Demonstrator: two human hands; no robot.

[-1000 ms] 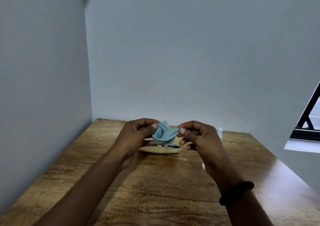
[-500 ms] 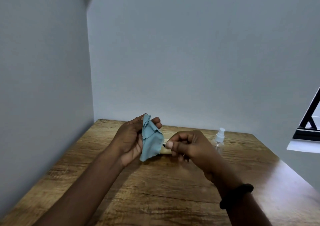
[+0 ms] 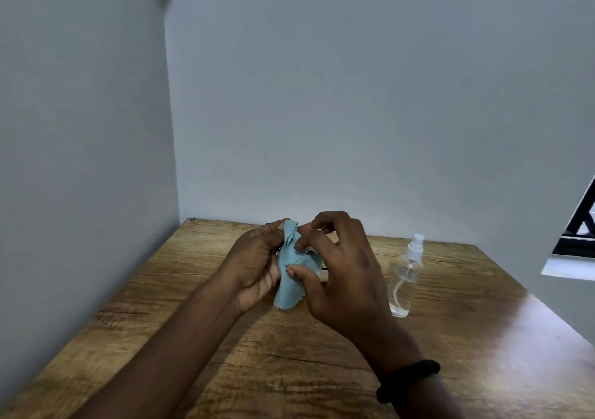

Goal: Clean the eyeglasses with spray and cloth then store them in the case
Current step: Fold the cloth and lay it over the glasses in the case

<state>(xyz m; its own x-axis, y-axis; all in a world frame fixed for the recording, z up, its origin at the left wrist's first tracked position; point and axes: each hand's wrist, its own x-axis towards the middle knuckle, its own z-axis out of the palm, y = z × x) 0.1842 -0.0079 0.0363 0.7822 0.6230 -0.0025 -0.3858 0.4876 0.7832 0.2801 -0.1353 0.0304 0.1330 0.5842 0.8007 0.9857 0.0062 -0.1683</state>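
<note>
Blue scallop-edged microfibre cloth [image 3: 291, 277] sits mid-frame, pinched in the grip of left hand [image 3: 257, 267] and right hand [image 3: 341, 277], eyeglasses and case hidden behind them, clear plastic spray bottle [image 3: 406, 277] standing right on the wooden table [image 3: 483, 322], so wiping seems unfinished and storing remains.

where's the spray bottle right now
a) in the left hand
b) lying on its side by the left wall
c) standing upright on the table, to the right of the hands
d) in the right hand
c: the clear spray bottle stands upright on the wooden table, untouched, while the left hand and right hand both grip the blue cloth.
</note>
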